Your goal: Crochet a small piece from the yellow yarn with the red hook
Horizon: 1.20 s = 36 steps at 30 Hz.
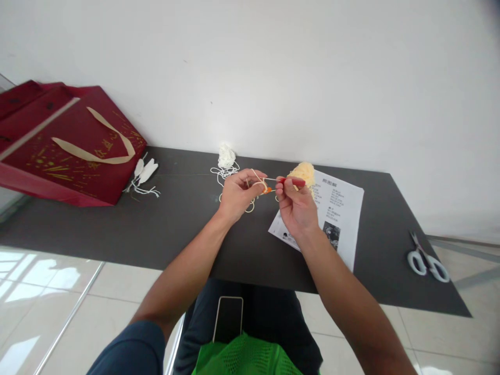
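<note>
My right hand [294,200] grips a crochet hook [294,182] by its red handle, with the thin metal shaft pointing left. Opposite it, my left hand [241,192] is closed in a pinch on a small piece of cream and orange crochet work [266,189]. A strand of yarn [258,176] loops over the left fingers, and the hook's tip reaches the work there. Behind my right hand lies a pale yellow ball of yarn [304,172]. White yarn [226,156] sits in a loose heap beyond my left hand, its strands trailing towards me.
A printed sheet [349,208] lies under my right hand on the dark table [175,224]. Scissors [427,263] rest near the right edge. At the left stands a red gift bag [78,151], beside white crocheted pieces [146,172]. A phone [228,315] lies on my lap.
</note>
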### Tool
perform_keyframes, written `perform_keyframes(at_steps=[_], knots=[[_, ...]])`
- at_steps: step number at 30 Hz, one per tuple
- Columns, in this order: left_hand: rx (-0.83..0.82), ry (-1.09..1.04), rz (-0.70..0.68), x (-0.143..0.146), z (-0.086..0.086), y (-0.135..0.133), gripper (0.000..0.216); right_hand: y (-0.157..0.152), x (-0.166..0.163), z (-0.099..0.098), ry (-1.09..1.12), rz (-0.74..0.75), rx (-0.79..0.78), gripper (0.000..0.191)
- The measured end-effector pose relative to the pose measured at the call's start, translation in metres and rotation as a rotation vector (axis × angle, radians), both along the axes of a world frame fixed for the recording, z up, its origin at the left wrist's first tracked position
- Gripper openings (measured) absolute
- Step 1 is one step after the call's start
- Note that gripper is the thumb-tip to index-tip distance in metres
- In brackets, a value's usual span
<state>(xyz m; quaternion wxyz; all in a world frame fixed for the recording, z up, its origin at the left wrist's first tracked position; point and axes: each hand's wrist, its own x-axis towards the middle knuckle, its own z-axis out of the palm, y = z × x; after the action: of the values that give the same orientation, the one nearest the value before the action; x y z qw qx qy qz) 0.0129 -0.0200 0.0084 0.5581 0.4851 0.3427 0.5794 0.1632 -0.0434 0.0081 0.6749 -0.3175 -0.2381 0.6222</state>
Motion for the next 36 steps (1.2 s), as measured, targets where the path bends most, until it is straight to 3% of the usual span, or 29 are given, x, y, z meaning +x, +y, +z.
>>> perform_keyframes(at_steps=[7, 12, 24, 36], knots=[[-0.064, -0.004, 0.1, 0.005, -0.002, 0.0, 0.056, -0.005, -0.014, -0.002, -0.024, -0.035, 0.02, 0.026], [-0.042, -0.002, 0.141, 0.007, -0.001, -0.003, 0.068, -0.004, -0.016, -0.005, -0.063, -0.032, 0.017, 0.02], [0.026, 0.042, 0.22, 0.009, 0.002, -0.005, 0.053, -0.005, -0.013, -0.005, -0.178, -0.103, 0.143, 0.016], [0.029, 0.041, 0.24, 0.008, -0.001, -0.003, 0.052, -0.005, -0.007, -0.002, -0.239, -0.18, 0.273, 0.016]])
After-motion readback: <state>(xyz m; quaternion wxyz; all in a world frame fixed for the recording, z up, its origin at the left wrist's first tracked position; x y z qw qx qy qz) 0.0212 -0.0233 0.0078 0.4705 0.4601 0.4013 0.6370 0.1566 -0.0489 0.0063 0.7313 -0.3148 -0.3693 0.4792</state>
